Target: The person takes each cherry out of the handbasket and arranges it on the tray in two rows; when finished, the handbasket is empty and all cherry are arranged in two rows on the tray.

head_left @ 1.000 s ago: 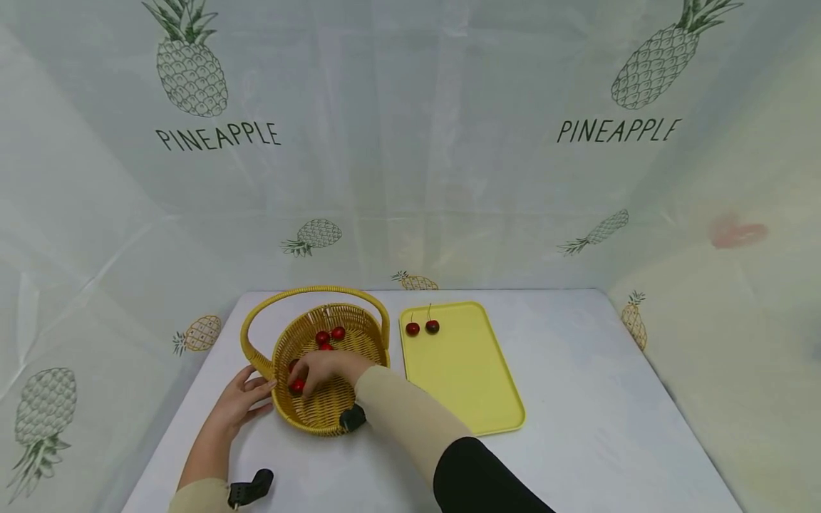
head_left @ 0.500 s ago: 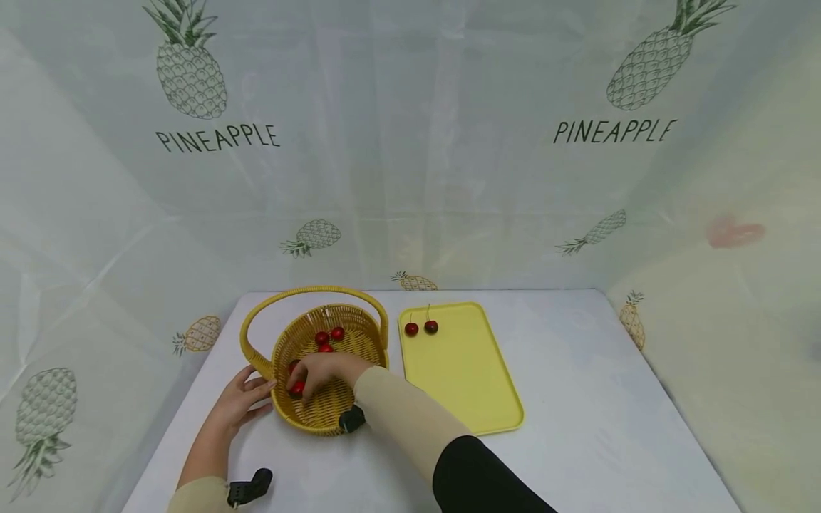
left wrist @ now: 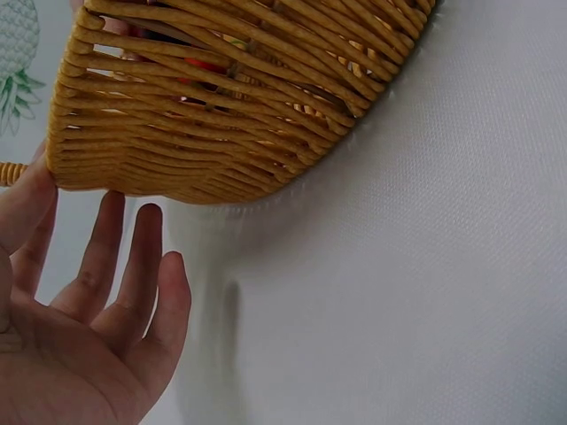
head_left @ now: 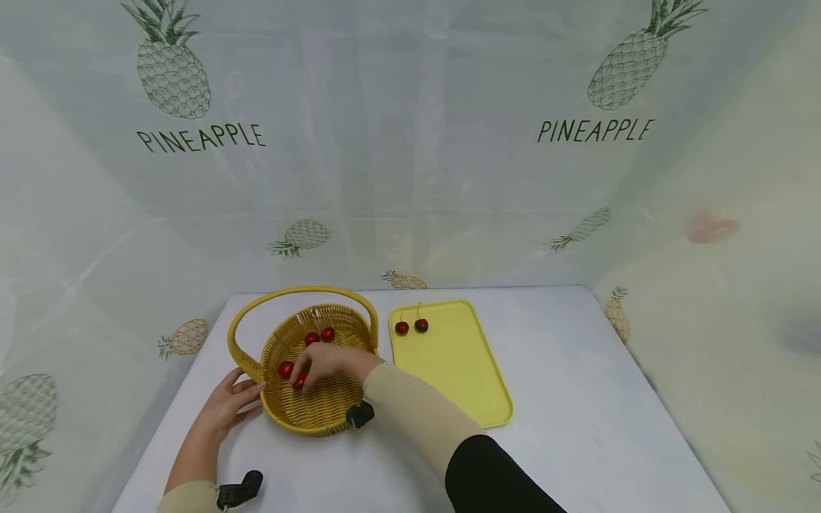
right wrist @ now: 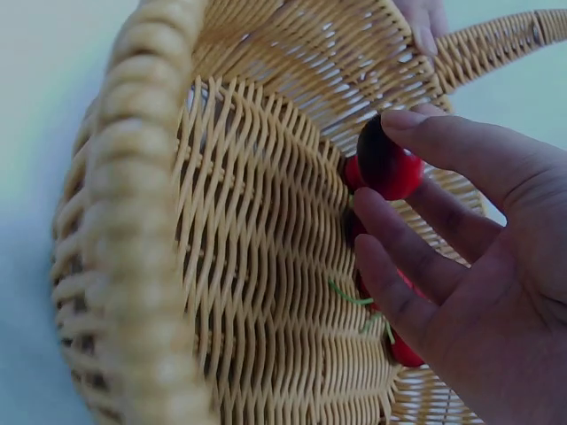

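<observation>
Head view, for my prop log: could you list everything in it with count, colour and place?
Table: one, white, in the foreground
Basket: one, golden-yellow, on the table's left side
Basket cherries: at least four visible, red, inside; the hand may hide more
Tray: one, yellow, right of the basket
Tray cherries: two, dark red, at its far left corner
Backdrop: one, pale grey with pineapple prints, around the table
Wrist cameras: two, black, one per wrist
Sleeves: two, beige and part black, on the forearms
Left hand: one, touching the basket's left side
Right hand: one, inside the basket, pinching a cherry
</observation>
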Demonstrator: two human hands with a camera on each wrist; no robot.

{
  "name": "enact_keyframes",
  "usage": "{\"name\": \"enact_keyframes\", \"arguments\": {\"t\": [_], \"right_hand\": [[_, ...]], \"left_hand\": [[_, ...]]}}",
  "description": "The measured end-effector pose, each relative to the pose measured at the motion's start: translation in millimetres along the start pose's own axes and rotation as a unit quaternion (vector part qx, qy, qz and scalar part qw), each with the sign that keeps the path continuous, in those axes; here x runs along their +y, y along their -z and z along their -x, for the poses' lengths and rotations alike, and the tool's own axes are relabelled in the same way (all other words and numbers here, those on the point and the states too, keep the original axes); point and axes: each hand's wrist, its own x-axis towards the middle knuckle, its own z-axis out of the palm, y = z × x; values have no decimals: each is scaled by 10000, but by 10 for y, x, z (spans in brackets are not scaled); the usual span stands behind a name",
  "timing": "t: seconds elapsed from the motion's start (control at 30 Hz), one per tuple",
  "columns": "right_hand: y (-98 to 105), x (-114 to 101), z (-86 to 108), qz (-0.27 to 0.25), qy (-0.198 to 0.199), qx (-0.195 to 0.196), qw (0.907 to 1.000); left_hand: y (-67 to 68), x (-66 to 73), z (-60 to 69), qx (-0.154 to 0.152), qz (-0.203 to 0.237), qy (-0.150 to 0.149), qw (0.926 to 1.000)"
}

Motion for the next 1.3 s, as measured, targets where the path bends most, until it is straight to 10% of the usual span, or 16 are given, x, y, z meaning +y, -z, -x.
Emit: {"name": "enact_keyframes", "arguments": {"t": [1.3], "right_hand": [[318,141,925,-184,841,276,9959]], "left_hand": [[44,39,10,-179,75,90,9998]]}}
